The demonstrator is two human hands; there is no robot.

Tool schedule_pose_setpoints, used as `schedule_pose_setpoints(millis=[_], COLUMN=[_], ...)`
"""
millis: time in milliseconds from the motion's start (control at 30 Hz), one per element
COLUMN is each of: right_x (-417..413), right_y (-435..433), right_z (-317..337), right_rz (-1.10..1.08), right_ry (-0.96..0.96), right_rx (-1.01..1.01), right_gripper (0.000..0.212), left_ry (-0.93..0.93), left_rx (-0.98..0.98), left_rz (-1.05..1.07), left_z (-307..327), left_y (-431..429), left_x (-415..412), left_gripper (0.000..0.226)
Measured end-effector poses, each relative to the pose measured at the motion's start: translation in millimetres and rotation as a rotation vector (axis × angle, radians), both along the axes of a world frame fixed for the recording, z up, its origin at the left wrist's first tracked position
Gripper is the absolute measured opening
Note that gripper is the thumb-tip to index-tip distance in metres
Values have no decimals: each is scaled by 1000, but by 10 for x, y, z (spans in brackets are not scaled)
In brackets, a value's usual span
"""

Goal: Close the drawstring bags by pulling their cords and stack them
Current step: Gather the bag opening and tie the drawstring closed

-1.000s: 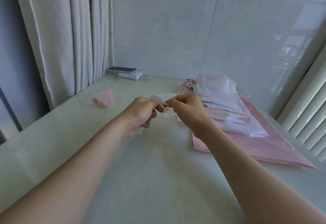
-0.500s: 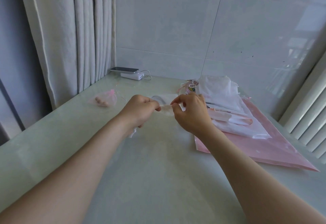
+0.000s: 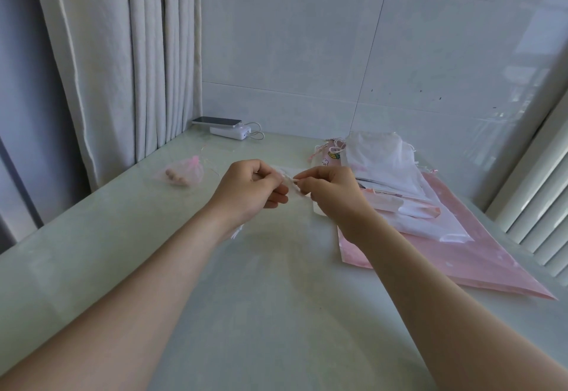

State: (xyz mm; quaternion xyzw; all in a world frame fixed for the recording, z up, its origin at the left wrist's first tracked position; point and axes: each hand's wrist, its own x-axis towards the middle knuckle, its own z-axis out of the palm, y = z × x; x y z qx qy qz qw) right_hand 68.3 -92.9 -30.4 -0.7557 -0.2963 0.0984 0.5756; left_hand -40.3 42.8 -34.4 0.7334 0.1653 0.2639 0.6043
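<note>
A small white sheer drawstring bag (image 3: 292, 187) is held above the pale green table (image 3: 261, 313) between both hands. My left hand (image 3: 249, 190) pinches its left side, and white cloth shows below that wrist. My right hand (image 3: 332, 197) pinches the right side at its cord. Most of the bag is hidden by my fingers. A pink sheer bag (image 3: 184, 172) with round beige beads inside lies drawn shut at the left. A pile of white and pink bags (image 3: 384, 169) lies at the right.
The pile rests on a large flat pink bag (image 3: 430, 267) that reaches toward the table's right edge. A phone on a white power bank (image 3: 227, 127) with a cable sits at the back by the tiled wall. Curtains (image 3: 123, 67) hang along the left edge.
My two hands have stayed close together on the white bag, with fingers shifting their pinch slightly. The pink bag and the pile have not moved.
</note>
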Motion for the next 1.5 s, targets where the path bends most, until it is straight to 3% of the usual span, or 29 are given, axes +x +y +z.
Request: schedule_pose_setpoints(millis=[367, 733, 900, 1200, 1500], right_x=[31, 14, 6, -5, 24], right_y=[-23, -13, -5, 3, 60], right_z=[7, -8, -3, 23, -81], right_rz=[-10, -17, -122, -173, -148], right_ry=[68, 82, -61, -101, -172], right_rx=[100, 120, 38, 76, 99], right_gripper=[13, 13, 12, 27, 18], left_ry=[-76, 5, -13, -109, -8], left_rx=[-19, 243, 292, 268, 183], left_rz=[-42, 59, 74, 32, 39], left_z=[-45, -142, -159, -122, -96], left_y=[27, 51, 69, 80, 69], left_x=[31, 90, 94, 47, 72], left_gripper=[14, 17, 16, 14, 25])
